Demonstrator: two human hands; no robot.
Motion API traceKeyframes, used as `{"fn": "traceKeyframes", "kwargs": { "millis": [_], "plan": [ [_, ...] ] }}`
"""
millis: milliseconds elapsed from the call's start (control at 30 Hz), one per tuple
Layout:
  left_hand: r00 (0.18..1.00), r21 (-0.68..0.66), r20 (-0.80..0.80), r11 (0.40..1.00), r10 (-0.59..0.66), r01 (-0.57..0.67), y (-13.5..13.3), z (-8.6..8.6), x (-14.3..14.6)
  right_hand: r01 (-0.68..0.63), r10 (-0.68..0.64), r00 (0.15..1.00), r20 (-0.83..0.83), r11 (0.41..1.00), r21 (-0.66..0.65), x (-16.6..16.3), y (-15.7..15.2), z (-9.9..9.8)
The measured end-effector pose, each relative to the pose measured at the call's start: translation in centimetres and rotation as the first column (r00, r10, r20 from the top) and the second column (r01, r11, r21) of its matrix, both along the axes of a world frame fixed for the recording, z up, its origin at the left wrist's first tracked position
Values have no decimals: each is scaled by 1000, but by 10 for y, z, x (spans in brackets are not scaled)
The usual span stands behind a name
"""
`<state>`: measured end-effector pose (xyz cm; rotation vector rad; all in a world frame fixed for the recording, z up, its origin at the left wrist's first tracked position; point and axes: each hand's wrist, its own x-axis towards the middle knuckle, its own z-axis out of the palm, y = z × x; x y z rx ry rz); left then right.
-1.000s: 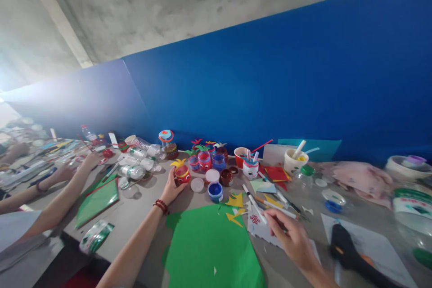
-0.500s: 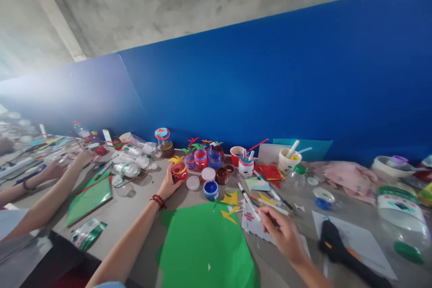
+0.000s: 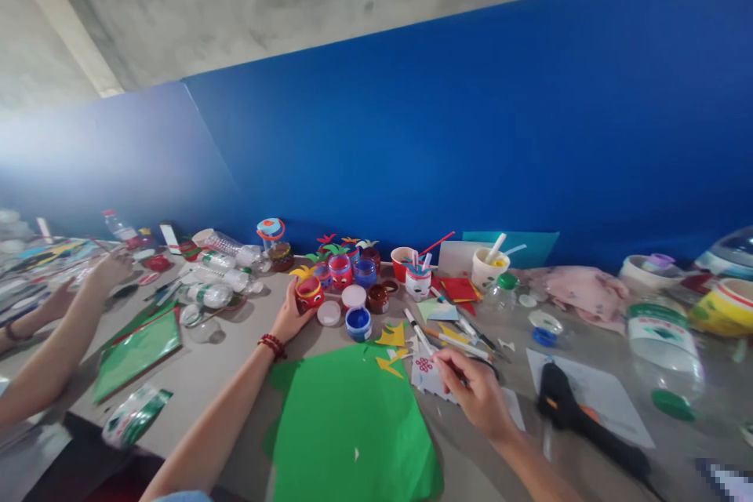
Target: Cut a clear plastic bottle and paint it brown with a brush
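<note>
At the middle of the table, my left hand (image 3: 288,317) is closed around a small red painted cup (image 3: 310,295) with yellow paper leaves and eyes on it. The cup stands on the tabletop. My right hand (image 3: 471,386) pinches a white pen (image 3: 419,333), its far end pointing up and left. Under the pen lies white paper (image 3: 423,369) with a red flower drawing. An open jar of blue paint (image 3: 358,322) stands between my hands, with white lids (image 3: 329,314) beside it. A large green paper sheet (image 3: 353,423) spreads out nearer to me.
Several decorated cups (image 3: 340,271) line the back by the blue panel (image 3: 412,133). Plastic bottles (image 3: 212,294) lie to the left, near a co-worker's arms (image 3: 64,345). A black glue gun (image 3: 556,400) and a big clear bottle (image 3: 664,353) are at right.
The view has swung a little to the right, so everything sits further left. My left hand still holds the red cup and my right hand the pen. The co-worker's hands have shifted slightly.
</note>
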<state>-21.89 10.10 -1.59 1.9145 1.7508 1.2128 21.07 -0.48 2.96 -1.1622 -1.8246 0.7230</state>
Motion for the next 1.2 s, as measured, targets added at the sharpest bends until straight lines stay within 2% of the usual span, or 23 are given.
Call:
{"fn": "traceKeyframes", "kwargs": {
  "millis": [200, 333, 467, 533, 633, 700, 767, 867, 933, 967, 1200],
  "plan": [
    [999, 56, 1, 998, -41, 41, -2, -3, -7, -1, 1, 1000, 27, 1000, -7, 1, -2, -5],
    [1000, 145, -3, 989, 24, -23, -24, 3, -10, -14, 15, 1000, 22, 1000, -17, 1, -1, -4],
    [995, 280, -47, 957, 88, -72, -52, 21, 4, -6, 6, 1000, -6, 1000, -2, 0, -2, -4],
    [993, 333, -105, 943, 51, -13, -62, 34, 20, 2, -2, 1000, -20, 1000, -1, -1, -2, -4],
    [965, 322, -227, 926, -127, 198, -76, 53, 56, 18, -19, 999, -28, 1000, -13, -2, -2, -4],
    [871, 265, -371, 862, -321, 431, -90, 61, 85, 27, -27, 999, -30, 999, -22, -3, -2, -5],
    [741, 110, -474, 802, -477, 587, -109, 62, 112, 31, -32, 999, -32, 999, -28, -2, -1, -5],
    [571, -92, -577, 742, -584, 665, -137, 54, 139, 39, -40, 998, -42, 999, -27, -1, 0, -6],
    [444, -184, -602, 657, -663, 731, -147, 46, 144, 41, -42, 998, -50, 999, -27, 0, 0, -6],
    [407, -215, -602, 630, -687, 746, -148, 43, 142, 41, -43, 998, -55, 999, -27, 1, 0, -6],
    [348, -296, -577, 586, -739, 755, -133, 40, 124, 44, -48, 995, -90, 998, -36, -1, -1, -2]
  ]
}}
